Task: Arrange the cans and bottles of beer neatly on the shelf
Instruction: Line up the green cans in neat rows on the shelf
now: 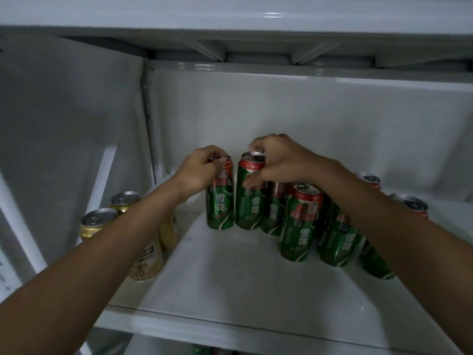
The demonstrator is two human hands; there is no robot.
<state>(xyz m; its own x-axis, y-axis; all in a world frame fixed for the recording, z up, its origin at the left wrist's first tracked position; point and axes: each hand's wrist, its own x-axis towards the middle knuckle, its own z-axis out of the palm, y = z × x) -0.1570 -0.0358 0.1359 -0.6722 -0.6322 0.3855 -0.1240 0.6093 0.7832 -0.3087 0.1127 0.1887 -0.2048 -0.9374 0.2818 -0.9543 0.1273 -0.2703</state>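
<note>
On the glossy white shelf (pixel 230 278), the left hand (pixel 197 172) pinches the rim of 1 tall green can (pixel 220 201) near the back edge. The right hand (pixel 276 160) grips the top of a second green can (pixel 249 201) just beside it. 2 gold cans (pixel 97 222) stand at the left edge.

A shop or stockroom, by the look of it: white metal shelves (pixel 230 272) with a slotted upright post (pixel 148 119), stocked with many matching green beer cans (pixel 299 226) beside gold cans (pixel 96 222), more below.
</note>
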